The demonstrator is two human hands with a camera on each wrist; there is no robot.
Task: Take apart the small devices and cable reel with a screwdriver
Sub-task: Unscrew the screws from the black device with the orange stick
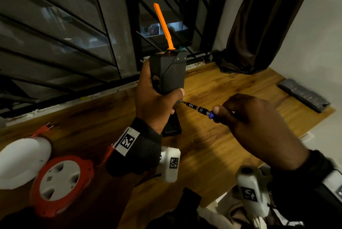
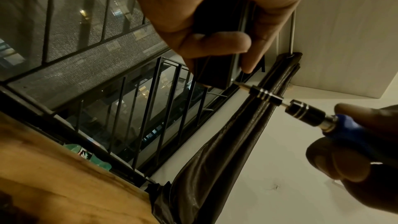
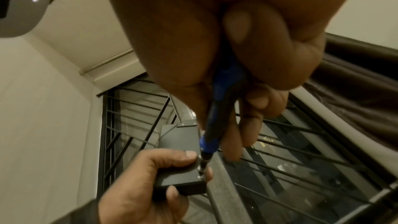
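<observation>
1. Firmly, the left hand grips the lower part of the black device, fingers curled round its sides and the thumb lying across its face, holding it upright above the table.
2. Just to that hand's right, the right hand pinches the blue handle of the screwdriver, whose tip sits at a screw in the device's lower corner, beside the left thumb.
3. Risk, as I judge it: the bit meets the screw at a slant, so a hard push could make it jump out and strike the thumb or chew the screw head. The device hangs in the air, so a freed screw could drop onto the table and roll away.
4. The device is a dark, angular box with small screws at its corners and an orange antenna standing up from its top, away from both hands.
5. Below and to the left of the left wrist, the red and white cable reel lies flat on the table next to a white housing; neither is touched.
</observation>
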